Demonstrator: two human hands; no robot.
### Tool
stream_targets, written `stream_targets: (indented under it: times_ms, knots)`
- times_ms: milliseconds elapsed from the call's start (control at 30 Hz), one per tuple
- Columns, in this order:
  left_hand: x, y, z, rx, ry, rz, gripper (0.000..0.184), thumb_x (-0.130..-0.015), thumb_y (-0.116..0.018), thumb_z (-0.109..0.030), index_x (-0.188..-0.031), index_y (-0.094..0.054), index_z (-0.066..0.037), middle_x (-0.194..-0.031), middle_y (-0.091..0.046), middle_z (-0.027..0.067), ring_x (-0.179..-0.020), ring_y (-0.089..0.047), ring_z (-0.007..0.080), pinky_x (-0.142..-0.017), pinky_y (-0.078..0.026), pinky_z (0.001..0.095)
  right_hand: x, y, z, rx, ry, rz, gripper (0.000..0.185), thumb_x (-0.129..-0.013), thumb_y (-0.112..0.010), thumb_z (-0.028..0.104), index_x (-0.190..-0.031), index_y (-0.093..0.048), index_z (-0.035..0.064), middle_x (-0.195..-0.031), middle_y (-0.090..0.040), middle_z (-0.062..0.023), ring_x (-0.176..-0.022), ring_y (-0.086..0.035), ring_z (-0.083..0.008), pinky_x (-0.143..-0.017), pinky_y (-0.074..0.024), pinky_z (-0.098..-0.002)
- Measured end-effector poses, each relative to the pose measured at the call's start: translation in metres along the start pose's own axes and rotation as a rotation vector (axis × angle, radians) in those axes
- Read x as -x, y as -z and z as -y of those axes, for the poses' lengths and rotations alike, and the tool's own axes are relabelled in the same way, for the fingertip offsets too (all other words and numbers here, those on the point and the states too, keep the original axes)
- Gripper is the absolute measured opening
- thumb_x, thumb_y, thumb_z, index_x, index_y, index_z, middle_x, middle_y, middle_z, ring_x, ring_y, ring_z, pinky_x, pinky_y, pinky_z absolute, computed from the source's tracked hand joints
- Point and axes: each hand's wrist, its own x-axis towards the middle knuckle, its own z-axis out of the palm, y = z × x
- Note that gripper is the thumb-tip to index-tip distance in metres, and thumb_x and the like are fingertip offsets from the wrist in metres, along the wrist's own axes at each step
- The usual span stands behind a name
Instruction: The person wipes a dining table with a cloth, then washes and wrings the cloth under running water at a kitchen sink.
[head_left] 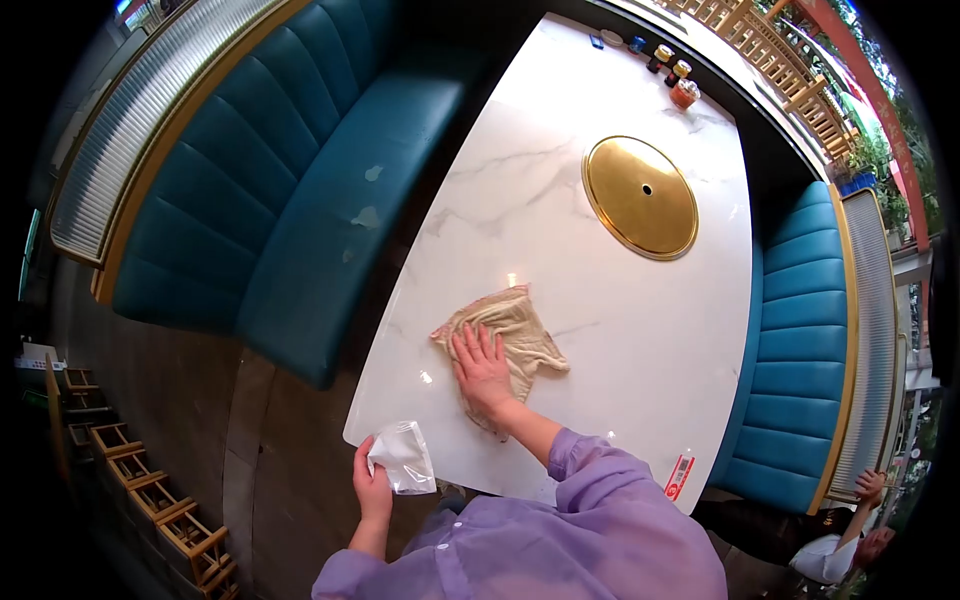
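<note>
Cloth (535,345) lies rumpled on the table (650,350), under the right hand (484,380), palm down, fingers extended. Judged light, soft, limp; best gathered at a folded edge. Left hand (372,488) grips a packet (408,462), probably slick and flimsy, by its side. Label (679,478) at table's corner, red and white: wording illegible.

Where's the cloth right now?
In the head view, the crumpled cloth is on the near end of the white table, left of the middle, under the person's right hand, with the round gold plate farther away to its right.
</note>
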Motion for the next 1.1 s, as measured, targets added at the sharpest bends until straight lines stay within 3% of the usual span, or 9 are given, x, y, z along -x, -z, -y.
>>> stream_targets:
  times_ms: [133, 267, 567, 667, 733, 867, 933, 1000, 1100]
  knots:
    - [-0.021, -0.032, -0.017, 0.020, -0.064, 0.099, 0.039, -0.081, -0.040, 0.006, -0.120, -0.042, 0.000, -0.112, -0.051, 0.0118, -0.106, -0.047, 0.0176, -0.092, -0.035, 0.0274, -0.132, -0.033, -0.002, -0.192, 0.322, -0.086, 0.043, -0.082, -0.048, 0.031, -0.123, -0.045, 0.0170, -0.135, -0.034, -0.0078, -0.121, -0.035, -0.0287, -0.100, -0.0227, -0.0454]
    - [-0.038, -0.061, -0.033, -0.014, -0.037, 0.202, 0.041, -0.082, -0.040, 0.006, -0.123, -0.038, 0.000, -0.108, -0.052, 0.0099, -0.098, -0.051, 0.0153, -0.087, -0.038, 0.0254, -0.207, -0.015, -0.102, -0.007, -0.109, -0.165, 0.043, -0.087, -0.039, 0.031, -0.127, -0.040, 0.0164, -0.137, -0.031, -0.0077, -0.125, -0.029, -0.0271, -0.101, -0.0221, -0.0410]
    - [-0.055, -0.099, -0.032, -0.158, -0.144, 0.316, 0.045, -0.081, -0.047, 0.003, -0.124, -0.038, -0.003, -0.097, -0.054, 0.0059, -0.084, -0.052, 0.0113, -0.073, -0.042, 0.0231, -0.033, 0.035, -0.222, -0.004, -0.544, -0.381, 0.039, -0.087, -0.040, 0.015, -0.125, -0.041, 0.0079, -0.131, -0.039, -0.0096, -0.121, -0.034, -0.0290, -0.102, -0.0253, -0.0379]
    - [-0.054, -0.103, -0.032, -0.191, -0.112, 0.365, 0.044, -0.081, -0.048, 0.002, -0.124, -0.038, -0.003, -0.096, -0.053, 0.0053, -0.084, -0.051, 0.0113, -0.074, -0.041, 0.0227, 0.007, 0.059, -0.211, -0.472, -0.614, -0.449, 0.035, -0.089, -0.039, 0.014, -0.123, -0.041, 0.0045, -0.127, -0.043, -0.0097, -0.118, -0.039, -0.0278, -0.099, -0.0298, -0.0361]
    - [-0.053, -0.098, -0.031, -0.225, -0.083, 0.395, 0.043, -0.083, -0.047, 0.002, -0.124, -0.037, -0.002, -0.095, -0.051, 0.0048, -0.086, -0.051, 0.0114, -0.076, -0.040, 0.0222, 0.015, 0.090, -0.195, -1.604, -0.902, -0.667, 0.034, -0.091, -0.037, 0.015, -0.122, -0.041, 0.0017, -0.125, -0.045, -0.0093, -0.115, -0.042, -0.0244, -0.096, -0.0338, -0.0347]
    - [-0.058, -0.099, -0.024, -0.265, -0.160, 0.407, 0.044, -0.081, -0.049, 0.001, -0.123, -0.039, -0.003, -0.094, -0.053, 0.0051, -0.082, -0.051, 0.0112, -0.072, -0.041, 0.0227, 0.025, 0.178, -0.196, -2.129, -0.628, -0.633, 0.037, -0.093, -0.032, 0.020, -0.124, -0.039, 0.0006, -0.123, -0.046, -0.0096, -0.112, -0.044, -0.0219, -0.094, -0.0352, -0.0337]
    - [-0.056, -0.100, -0.022, -0.247, -0.157, 0.400, 0.044, -0.080, -0.050, 0.000, -0.123, -0.040, -0.004, -0.094, -0.055, 0.0057, -0.078, -0.052, 0.0112, -0.069, -0.043, 0.0234, 0.049, 0.173, -0.224, -2.124, -0.721, -0.625, 0.040, -0.092, -0.033, 0.025, -0.124, -0.038, 0.0014, -0.123, -0.045, -0.0115, -0.113, -0.043, -0.0232, -0.094, -0.0353, -0.0349]
    - [-0.058, -0.102, -0.021, -0.207, -0.181, 0.393, 0.044, -0.080, -0.050, 0.000, -0.122, -0.041, -0.004, -0.093, -0.055, 0.0055, -0.078, -0.052, 0.0113, -0.068, -0.042, 0.0231, 0.056, 0.164, -0.239, -0.658, -1.145, -0.397, 0.044, -0.090, -0.036, 0.030, -0.125, -0.038, 0.0024, -0.124, -0.045, -0.0147, -0.113, -0.043, -0.0256, -0.094, -0.0353, -0.0372]
    - [-0.055, -0.100, -0.020, -0.236, -0.148, 0.395, 0.044, -0.080, -0.051, -0.001, -0.123, -0.041, -0.004, -0.093, -0.054, 0.0053, -0.078, -0.051, 0.0112, -0.068, -0.042, 0.0230, 0.042, 0.102, -0.236, -0.258, -1.017, -0.400, 0.054, -0.087, -0.039, 0.042, -0.130, -0.033, 0.0087, -0.131, -0.035, -0.0190, -0.121, -0.033, -0.0335, -0.099, -0.0258, -0.0430]
